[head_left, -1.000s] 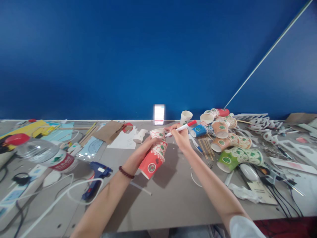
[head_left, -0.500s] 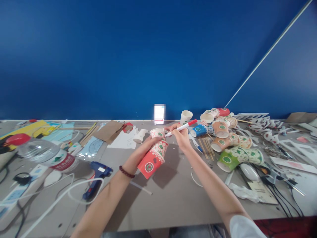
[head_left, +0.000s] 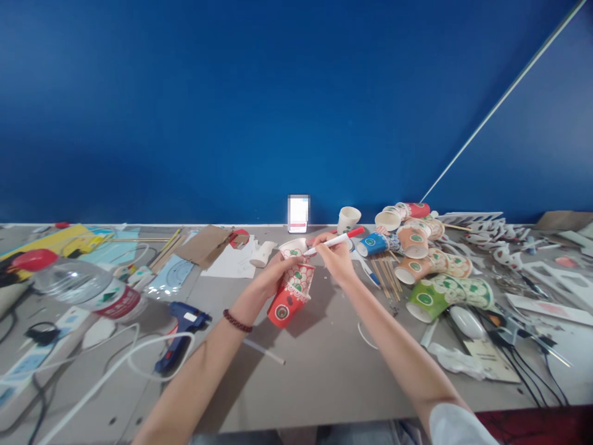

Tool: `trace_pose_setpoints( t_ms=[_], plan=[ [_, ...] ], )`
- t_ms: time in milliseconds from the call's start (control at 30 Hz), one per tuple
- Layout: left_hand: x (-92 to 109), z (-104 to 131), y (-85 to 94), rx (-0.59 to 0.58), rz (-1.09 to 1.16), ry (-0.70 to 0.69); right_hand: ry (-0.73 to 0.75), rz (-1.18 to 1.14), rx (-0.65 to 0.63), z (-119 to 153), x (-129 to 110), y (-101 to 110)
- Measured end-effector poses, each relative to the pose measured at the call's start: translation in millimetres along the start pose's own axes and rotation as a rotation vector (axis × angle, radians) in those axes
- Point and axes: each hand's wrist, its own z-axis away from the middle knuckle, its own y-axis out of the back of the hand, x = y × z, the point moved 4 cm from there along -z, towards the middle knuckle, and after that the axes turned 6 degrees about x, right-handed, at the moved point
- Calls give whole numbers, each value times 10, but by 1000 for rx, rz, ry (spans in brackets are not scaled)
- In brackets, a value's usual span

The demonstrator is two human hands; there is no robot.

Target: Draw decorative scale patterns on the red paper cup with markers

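Joined paper cups [head_left: 287,305], red at the lower end and white with red scallop lines and green marks above, tilt over the table in my left hand [head_left: 272,277]. The fingers of that hand wrap round the upper cup. In my right hand [head_left: 337,258] is a white marker pen with a red end [head_left: 346,236], pinched between the fingers. Its tip meets or nearly meets the upper cup near the rim; actual contact is too small to tell. A lit phone [head_left: 298,215], its screen blurred, stands upright against the blue wall.
Decorated paper cups [head_left: 433,296] crowd the right side, near wooden sticks [head_left: 386,278] and a white cup [head_left: 348,218]. Leftward are a blue glue gun [head_left: 183,330], a plastic bottle [head_left: 88,287], a power strip [head_left: 41,364] and white paper [head_left: 229,262].
The held cups have turned, and their red lower end has swung slightly right and up. The pen and my right hand have shifted a little left.
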Motion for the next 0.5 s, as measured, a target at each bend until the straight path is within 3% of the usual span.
trace_pose_setpoints(
  t_ms=[500],
  plan=[
    [13,1,-18,-16,30,35,2,-18,21,12,0,-13]
  ],
)
